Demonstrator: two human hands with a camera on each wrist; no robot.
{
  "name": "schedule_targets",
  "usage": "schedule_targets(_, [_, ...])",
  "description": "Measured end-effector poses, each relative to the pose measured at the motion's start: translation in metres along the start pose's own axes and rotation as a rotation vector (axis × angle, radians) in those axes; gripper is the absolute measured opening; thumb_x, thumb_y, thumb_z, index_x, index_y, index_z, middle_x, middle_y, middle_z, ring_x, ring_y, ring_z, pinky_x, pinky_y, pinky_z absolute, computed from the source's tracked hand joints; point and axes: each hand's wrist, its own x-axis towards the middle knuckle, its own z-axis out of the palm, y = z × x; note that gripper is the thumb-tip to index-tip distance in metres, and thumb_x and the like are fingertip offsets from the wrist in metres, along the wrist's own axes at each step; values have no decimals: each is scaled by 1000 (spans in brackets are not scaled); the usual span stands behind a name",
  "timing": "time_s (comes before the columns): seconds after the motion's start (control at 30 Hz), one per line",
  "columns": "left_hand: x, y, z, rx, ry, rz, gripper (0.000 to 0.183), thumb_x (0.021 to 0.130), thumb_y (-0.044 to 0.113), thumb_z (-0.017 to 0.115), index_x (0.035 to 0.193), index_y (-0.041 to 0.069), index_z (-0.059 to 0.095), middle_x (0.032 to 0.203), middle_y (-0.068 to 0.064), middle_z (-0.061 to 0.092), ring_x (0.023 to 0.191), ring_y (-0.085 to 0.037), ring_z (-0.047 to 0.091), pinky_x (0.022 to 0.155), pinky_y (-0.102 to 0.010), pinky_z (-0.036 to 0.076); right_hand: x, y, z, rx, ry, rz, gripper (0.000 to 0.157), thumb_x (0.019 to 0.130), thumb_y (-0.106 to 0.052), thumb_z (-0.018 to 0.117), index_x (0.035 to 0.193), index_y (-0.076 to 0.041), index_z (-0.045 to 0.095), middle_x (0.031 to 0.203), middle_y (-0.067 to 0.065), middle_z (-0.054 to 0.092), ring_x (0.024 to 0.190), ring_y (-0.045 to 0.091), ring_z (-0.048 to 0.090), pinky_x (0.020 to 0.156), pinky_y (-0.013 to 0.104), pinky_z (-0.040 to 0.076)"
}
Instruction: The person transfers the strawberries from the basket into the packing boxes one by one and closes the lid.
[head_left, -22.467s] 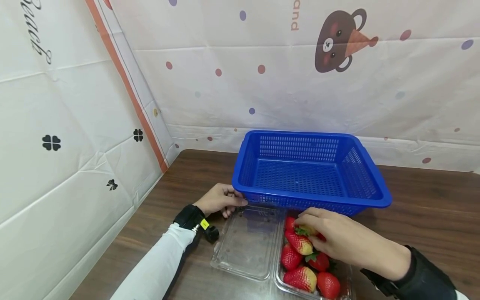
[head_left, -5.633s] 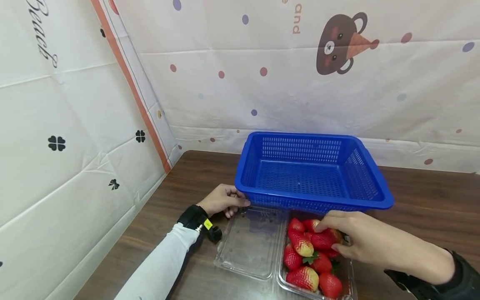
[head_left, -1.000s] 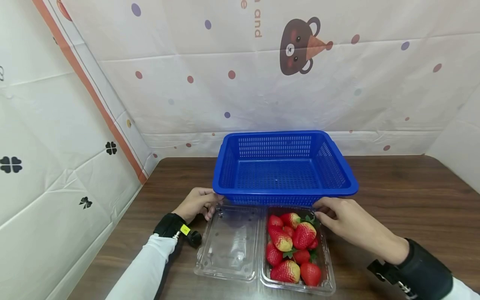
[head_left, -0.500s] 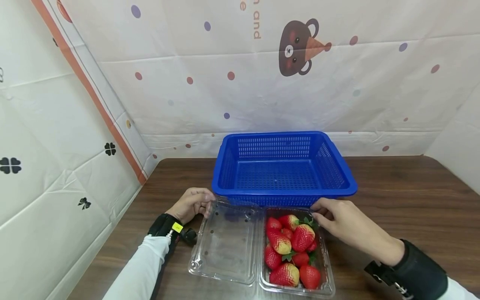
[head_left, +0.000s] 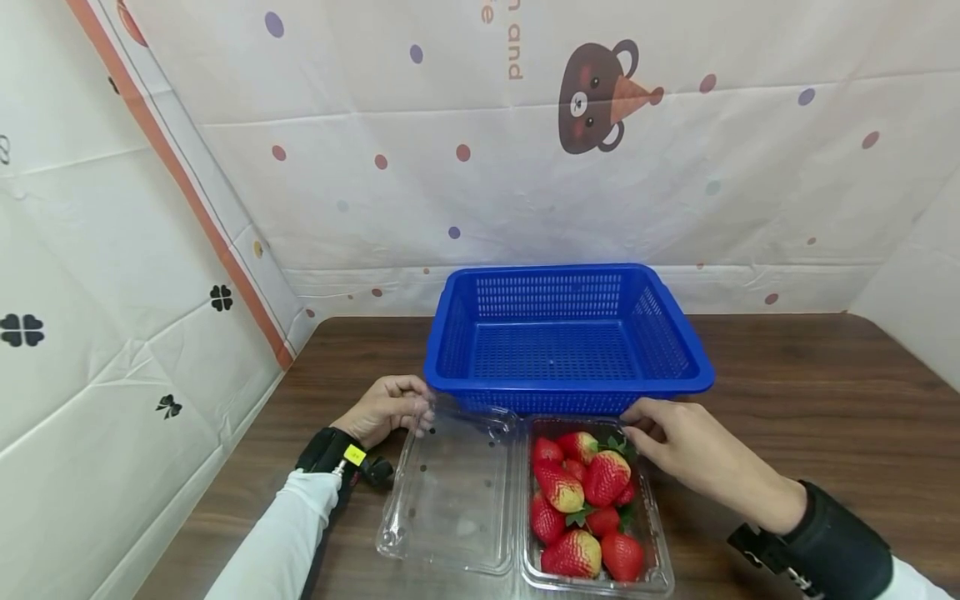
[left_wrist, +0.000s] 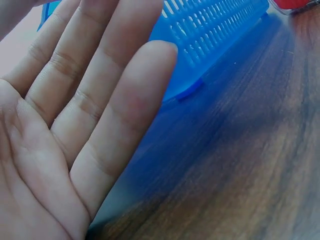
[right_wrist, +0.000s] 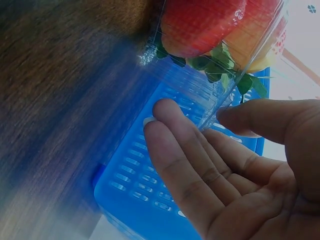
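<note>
A clear plastic clamshell box lies unfolded in front of the basket in the head view. Red and pale-tipped strawberries (head_left: 570, 553) fill much of its right half, the tray (head_left: 660, 550). The lid (head_left: 457, 500) on the left is tilted slightly, its outer edge raised. My left hand (head_left: 386, 410) pinches the lid's far left corner; in the left wrist view its fingers (left_wrist: 115, 115) extend, and the lid is out of sight. At the tray's far right corner, my right hand (head_left: 697, 446) grips the rim between thumb and fingers, close to a leafy strawberry (right_wrist: 200, 25).
A blue perforated plastic basket (head_left: 551, 346) stands right behind the box, with nothing in it. Both rest on a dark wood table (head_left: 810, 392). Printed white cloth (head_left: 360, 200) hangs along the back and left.
Earlier my right hand was among the strawberries; now it is at the tray's corner. Over the last second my left hand has raised the lid's outer edge slightly. The head view has swung right.
</note>
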Motion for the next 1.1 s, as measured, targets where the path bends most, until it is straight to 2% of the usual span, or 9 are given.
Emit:
schedule_targets(0.2, [0, 1, 1, 25, -6, -26, 15, 91, -2, 57, 101, 7, 64, 87, -4, 72, 77, -18, 68, 64, -28, 60, 0, 0, 1, -2, 5, 2, 5, 87, -8, 68, 91, -11, 67, 74, -8, 63, 64, 1, 56, 54, 23, 54])
schedule_targets(0.5, [2, 2, 4, 142, -12, -73, 16, 86, 1, 62, 102, 2, 61, 85, -5, 72, 75, -19, 67, 63, -29, 60, 0, 0, 2, -24, 20, -12, 6, 86, -8, 69, 91, -11, 67, 73, -8, 62, 62, 2, 54, 53, 22, 53])
schedule_targets(0.7, [4, 5, 11, 138, -34, -67, 11, 87, 4, 60, 98, 2, 61, 79, -5, 72, 70, -19, 68, 62, -32, 61, 0, 0, 3, -34, 28, -22, 6, 86, -8, 70, 90, -11, 66, 72, -8, 61, 61, 2, 54, 52, 22, 53])
schedule_targets(0.87, [5, 6, 17, 126, -41, -69, 9, 87, 6, 61, 95, 6, 65, 81, -5, 73, 72, -20, 69, 64, -34, 61, 0, 0, 4, -41, 33, -28, 6, 86, -8, 70, 89, -11, 66, 72, -8, 62, 61, 1, 54, 52, 22, 52])
schedule_targets(1.1, [7, 7, 24, 126, -46, -86, 10, 87, 8, 63, 97, 6, 64, 83, -6, 74, 74, -22, 69, 63, -33, 61, -1, -2, 5, -39, 33, -24, 5, 86, -9, 69, 89, -12, 67, 72, -10, 62, 62, 0, 53, 51, 22, 52])
